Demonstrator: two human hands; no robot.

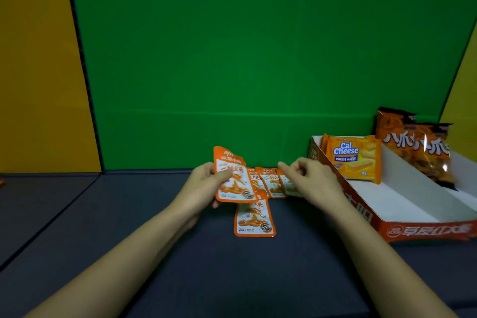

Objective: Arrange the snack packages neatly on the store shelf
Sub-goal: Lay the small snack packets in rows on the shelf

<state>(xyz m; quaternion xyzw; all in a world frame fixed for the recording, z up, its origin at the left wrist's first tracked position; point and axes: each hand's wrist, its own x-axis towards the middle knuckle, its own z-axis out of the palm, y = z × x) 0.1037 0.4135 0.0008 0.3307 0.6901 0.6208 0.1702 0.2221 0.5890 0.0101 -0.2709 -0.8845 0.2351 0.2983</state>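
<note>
Orange snack packet (pixel 233 178) is being pinched by the left hand (pixel 206 183), thumb on its front, above the dark shelf surface (pixel 129 214). More packets (pixel 254 222) are lying beside it, some partly hidden by the right hand (pixel 309 181), whose fingers are curled; its grip cannot be told. In the cardboard tray (pixel 413 230), Cal Cheese packs (pixel 353 157) are being kept in one compartment, orange bags (pixel 423 147) in the next.

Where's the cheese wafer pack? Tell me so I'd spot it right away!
Find the white tray on the right of the dark shelf. In its left lane, near the back, stands the cheese wafer pack. It is yellow-orange with a blue band, unlike the darker bags to its right.
</note>
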